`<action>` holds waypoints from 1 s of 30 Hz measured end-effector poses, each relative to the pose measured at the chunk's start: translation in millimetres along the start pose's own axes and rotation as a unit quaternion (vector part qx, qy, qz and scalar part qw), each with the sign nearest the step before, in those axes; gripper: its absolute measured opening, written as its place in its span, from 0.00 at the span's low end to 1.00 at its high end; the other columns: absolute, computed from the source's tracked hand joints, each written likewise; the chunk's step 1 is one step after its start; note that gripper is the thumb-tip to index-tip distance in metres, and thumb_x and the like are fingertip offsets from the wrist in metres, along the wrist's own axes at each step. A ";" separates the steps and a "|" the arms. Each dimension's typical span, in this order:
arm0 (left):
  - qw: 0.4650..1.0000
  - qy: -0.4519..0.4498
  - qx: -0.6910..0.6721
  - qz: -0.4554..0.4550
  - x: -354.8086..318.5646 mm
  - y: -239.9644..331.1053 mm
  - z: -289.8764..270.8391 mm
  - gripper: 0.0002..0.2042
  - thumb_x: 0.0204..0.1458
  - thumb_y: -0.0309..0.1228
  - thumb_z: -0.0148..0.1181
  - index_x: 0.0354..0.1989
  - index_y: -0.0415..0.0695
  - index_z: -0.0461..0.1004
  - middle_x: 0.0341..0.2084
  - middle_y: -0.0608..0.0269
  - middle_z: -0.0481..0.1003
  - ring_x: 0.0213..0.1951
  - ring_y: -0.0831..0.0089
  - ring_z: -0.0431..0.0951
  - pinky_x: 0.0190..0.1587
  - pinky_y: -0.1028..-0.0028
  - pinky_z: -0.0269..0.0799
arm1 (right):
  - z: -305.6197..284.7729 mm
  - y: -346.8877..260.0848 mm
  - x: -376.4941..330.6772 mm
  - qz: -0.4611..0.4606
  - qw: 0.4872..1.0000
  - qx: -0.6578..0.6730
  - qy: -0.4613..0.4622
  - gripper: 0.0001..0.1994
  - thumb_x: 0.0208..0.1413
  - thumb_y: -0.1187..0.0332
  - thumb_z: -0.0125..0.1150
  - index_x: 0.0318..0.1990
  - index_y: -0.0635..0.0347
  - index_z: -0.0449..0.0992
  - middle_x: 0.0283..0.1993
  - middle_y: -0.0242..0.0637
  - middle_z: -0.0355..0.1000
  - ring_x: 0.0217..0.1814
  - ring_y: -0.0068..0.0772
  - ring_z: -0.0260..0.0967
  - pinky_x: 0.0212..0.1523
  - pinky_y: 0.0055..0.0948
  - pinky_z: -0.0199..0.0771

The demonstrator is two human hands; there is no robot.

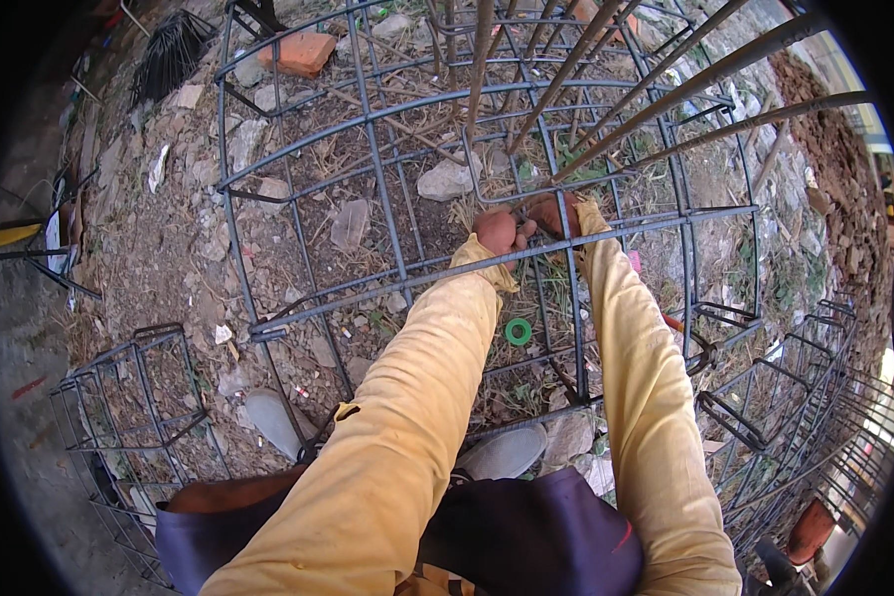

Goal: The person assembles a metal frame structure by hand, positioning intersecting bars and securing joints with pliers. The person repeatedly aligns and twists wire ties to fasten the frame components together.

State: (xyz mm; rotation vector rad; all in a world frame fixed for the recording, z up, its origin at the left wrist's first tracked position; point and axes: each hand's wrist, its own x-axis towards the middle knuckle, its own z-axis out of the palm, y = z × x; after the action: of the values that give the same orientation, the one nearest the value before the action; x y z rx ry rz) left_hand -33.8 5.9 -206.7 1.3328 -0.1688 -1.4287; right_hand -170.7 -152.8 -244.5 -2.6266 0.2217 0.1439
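Note:
Both my arms, in yellow sleeves, reach forward into a large rebar cage point(397, 248) lying on the ground. My left hand point(497, 231) is closed beside a crossing of the bars. My right hand point(551, 213) is closed too, close against the left one at the same crossing. What either hand grips is too small to make out; a thin tie wire may run between them. Long rusty bars point(606, 89) slant up from this spot toward the upper right.
A smaller rebar cage point(134, 407) lies at the lower left and another point(805, 417) at the lower right. Stones point(447, 179), a red brick point(298, 52) and a green ring point(518, 331) lie on the dirt. My knees point(526, 536) are at the bottom.

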 end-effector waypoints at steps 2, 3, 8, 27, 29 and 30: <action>0.975 0.013 -0.200 -0.093 -2.3 2.0 24.3 0.09 0.60 0.21 0.48 0.42 0.38 0.75 0.29 0.62 0.75 0.25 0.79 0.76 0.17 0.82 0.64 | 9.8 31.9 -16.7 0.041 0.997 -0.013 -0.058 0.17 0.46 0.72 0.59 0.46 0.58 0.80 0.51 0.50 0.75 0.54 0.53 0.72 0.54 0.39 0.73; 0.975 0.042 -0.200 -0.090 -3.8 1.4 28.5 0.08 0.60 0.21 0.48 0.43 0.38 0.75 0.30 0.62 0.75 0.25 0.79 0.77 0.18 0.83 0.65 | 9.8 35.0 -18.7 0.049 0.996 0.003 -0.069 0.17 0.47 0.72 0.59 0.46 0.58 0.80 0.50 0.48 0.75 0.54 0.51 0.72 0.54 0.39 0.73; 0.972 0.110 -0.201 -0.060 -5.4 -3.3 33.3 0.08 0.61 0.23 0.48 0.44 0.40 0.74 0.33 0.61 0.77 0.26 0.78 0.78 0.19 0.84 0.67 | 5.3 4.1 -17.4 0.191 0.943 0.273 0.017 0.15 0.52 0.70 0.59 0.48 0.61 0.79 0.46 0.43 0.78 0.50 0.39 0.74 0.54 0.35 0.72; 0.995 0.100 0.022 -0.007 -30.8 21.4 27.5 0.10 0.56 0.24 0.51 0.40 0.42 0.80 0.18 0.63 0.73 0.14 0.78 0.69 0.14 0.75 0.59 | -37.5 -55.3 -3.3 0.293 0.901 0.313 0.075 0.13 0.51 0.65 0.68 0.43 0.61 0.82 0.38 0.36 0.80 0.40 0.26 0.74 0.43 0.32 0.74; 0.995 0.098 0.003 -0.004 -27.3 19.4 27.4 0.10 0.56 0.24 0.50 0.40 0.42 0.80 0.18 0.63 0.73 0.14 0.77 0.69 0.13 0.75 0.58 | -33.6 -50.1 -1.9 0.281 0.921 0.261 0.076 0.13 0.52 0.63 0.68 0.42 0.59 0.83 0.37 0.36 0.80 0.39 0.28 0.75 0.42 0.32 0.75; 0.996 0.092 0.007 0.001 -25.4 17.9 29.1 0.11 0.56 0.23 0.50 0.40 0.42 0.80 0.18 0.63 0.73 0.14 0.77 0.68 0.13 0.75 0.58 | -34.0 -46.5 -6.4 0.268 0.931 0.232 0.085 0.13 0.52 0.61 0.67 0.42 0.58 0.83 0.36 0.37 0.79 0.38 0.30 0.75 0.42 0.32 0.75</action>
State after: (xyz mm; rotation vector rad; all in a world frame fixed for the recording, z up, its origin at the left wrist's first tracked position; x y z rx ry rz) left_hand -51.9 2.6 -168.2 1.4665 -0.0577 -1.2975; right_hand -166.4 -128.4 -192.2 -2.0491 0.9147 0.0380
